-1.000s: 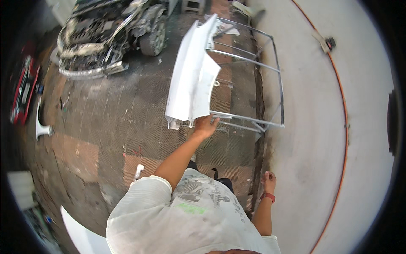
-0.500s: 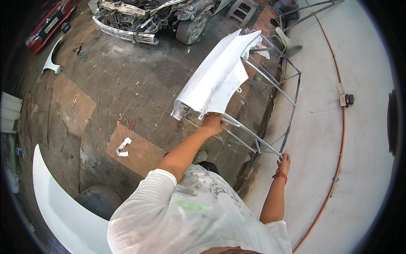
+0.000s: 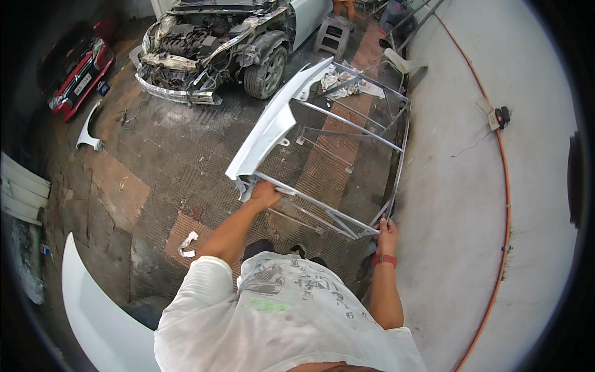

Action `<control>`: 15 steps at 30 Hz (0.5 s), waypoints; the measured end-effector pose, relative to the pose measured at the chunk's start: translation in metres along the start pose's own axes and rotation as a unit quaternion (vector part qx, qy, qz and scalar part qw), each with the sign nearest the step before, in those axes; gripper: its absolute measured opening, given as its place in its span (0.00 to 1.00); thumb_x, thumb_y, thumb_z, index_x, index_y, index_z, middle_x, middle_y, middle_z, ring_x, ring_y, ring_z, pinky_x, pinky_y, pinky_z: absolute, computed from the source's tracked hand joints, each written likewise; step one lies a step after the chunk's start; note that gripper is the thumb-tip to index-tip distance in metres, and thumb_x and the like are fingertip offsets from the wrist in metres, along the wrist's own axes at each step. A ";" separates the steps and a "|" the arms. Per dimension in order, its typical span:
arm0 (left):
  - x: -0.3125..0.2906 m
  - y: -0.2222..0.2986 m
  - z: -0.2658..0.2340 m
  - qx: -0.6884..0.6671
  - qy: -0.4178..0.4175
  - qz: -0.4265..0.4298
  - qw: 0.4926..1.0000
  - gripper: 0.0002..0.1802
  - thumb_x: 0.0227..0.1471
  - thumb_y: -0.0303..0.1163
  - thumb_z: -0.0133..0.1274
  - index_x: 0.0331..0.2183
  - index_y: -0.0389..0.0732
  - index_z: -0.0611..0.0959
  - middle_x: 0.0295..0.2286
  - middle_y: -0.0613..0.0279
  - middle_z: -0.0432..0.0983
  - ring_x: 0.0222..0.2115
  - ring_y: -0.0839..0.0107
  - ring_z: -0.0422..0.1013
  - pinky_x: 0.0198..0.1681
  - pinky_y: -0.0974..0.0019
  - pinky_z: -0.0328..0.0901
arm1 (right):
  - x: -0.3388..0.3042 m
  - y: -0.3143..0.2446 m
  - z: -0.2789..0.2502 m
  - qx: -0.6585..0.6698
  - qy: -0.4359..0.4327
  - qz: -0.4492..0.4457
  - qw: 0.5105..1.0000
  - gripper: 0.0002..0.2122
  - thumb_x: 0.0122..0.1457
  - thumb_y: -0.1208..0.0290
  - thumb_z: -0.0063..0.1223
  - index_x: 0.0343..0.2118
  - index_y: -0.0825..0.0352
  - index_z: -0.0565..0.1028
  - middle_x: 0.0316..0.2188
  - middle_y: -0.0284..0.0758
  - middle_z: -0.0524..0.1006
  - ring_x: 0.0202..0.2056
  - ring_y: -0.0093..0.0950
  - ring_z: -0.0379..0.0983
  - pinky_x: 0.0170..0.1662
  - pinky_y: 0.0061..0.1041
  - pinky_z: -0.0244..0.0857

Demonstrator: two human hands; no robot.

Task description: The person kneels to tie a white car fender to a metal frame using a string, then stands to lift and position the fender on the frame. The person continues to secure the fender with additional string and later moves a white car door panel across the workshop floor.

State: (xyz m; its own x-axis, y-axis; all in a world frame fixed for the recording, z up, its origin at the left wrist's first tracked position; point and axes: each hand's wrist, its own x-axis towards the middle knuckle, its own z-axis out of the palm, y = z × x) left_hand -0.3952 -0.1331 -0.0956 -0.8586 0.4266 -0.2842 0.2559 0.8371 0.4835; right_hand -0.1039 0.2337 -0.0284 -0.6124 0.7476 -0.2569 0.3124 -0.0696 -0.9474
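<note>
A grey metal-tube stand (image 3: 350,130) leans across the floor in front of me. Along its left side hangs a white car fender (image 3: 273,133), seen almost edge-on with its wheel arch facing the stand. My left hand (image 3: 265,193) is closed round the stand's near bar, just beside the fender's lower end. At the near right corner of the same stand, my right hand (image 3: 387,237) grips the tube, a red band on its wrist. The undersides of both grips are hidden.
A car with its front stripped (image 3: 204,46) stands at the far side, near a grey plastic stool (image 3: 333,37). Another white fender (image 3: 88,131) and a large white panel (image 3: 93,310) lie left. A pale wall (image 3: 458,186) with an orange hose (image 3: 503,167) runs along the right.
The stand and fender have turned and shifted left, so the fender's broad outer face shows less. Both hands have moved left with the stand, keeping their grip.
</note>
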 end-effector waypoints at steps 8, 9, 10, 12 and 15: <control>-0.091 -0.027 -0.004 -0.030 0.022 0.020 0.999 0.32 0.62 0.60 0.54 0.38 0.37 0.89 0.41 0.39 0.82 0.48 0.40 0.76 0.53 0.45 0.70 | -0.102 -0.003 0.011 0.052 -0.029 -0.004 0.998 0.15 0.74 0.66 0.49 0.53 0.73 0.76 0.25 0.30 0.74 0.30 0.24 0.76 0.43 0.28 0.72; -0.099 -0.028 -0.003 -0.039 0.030 0.016 0.999 0.33 0.61 0.61 0.54 0.39 0.37 0.89 0.41 0.39 0.82 0.48 0.40 0.76 0.54 0.45 0.70 | -0.104 0.004 0.009 0.048 -0.027 -0.001 0.998 0.15 0.74 0.66 0.49 0.54 0.73 0.76 0.25 0.30 0.74 0.31 0.24 0.77 0.43 0.28 0.72; -0.105 -0.022 -0.006 -0.048 0.037 0.010 0.998 0.33 0.61 0.62 0.54 0.40 0.38 0.88 0.42 0.39 0.82 0.49 0.40 0.76 0.54 0.45 0.69 | -0.105 0.012 0.004 0.042 -0.024 0.002 0.999 0.16 0.75 0.66 0.49 0.55 0.73 0.76 0.25 0.29 0.74 0.32 0.24 0.78 0.44 0.28 0.73; -0.117 -0.016 -0.006 -0.067 0.031 -0.050 0.996 0.32 0.59 0.61 0.57 0.44 0.39 0.88 0.45 0.40 0.82 0.52 0.42 0.75 0.57 0.46 0.68 | -0.112 0.020 0.002 0.031 -0.024 0.007 0.999 0.17 0.75 0.65 0.48 0.56 0.73 0.75 0.26 0.30 0.75 0.34 0.25 0.79 0.46 0.28 0.73; -0.136 -0.040 0.019 -0.045 0.059 0.012 0.997 0.33 0.58 0.55 0.61 0.54 0.38 0.81 0.54 0.39 0.74 0.56 0.40 0.70 0.61 0.46 0.65 | -0.112 0.026 -0.002 -0.001 -0.035 -0.011 0.999 0.20 0.76 0.60 0.46 0.59 0.73 0.74 0.30 0.34 0.79 0.40 0.27 0.80 0.49 0.30 0.72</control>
State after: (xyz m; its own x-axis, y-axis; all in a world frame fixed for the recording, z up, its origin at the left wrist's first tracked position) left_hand -0.2802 -0.2180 -0.0926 -0.9001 0.3992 -0.1746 0.2413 0.7905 0.5630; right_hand -0.0252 0.1495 -0.0241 -0.6676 0.7016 -0.2492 0.2996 -0.0533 -0.9526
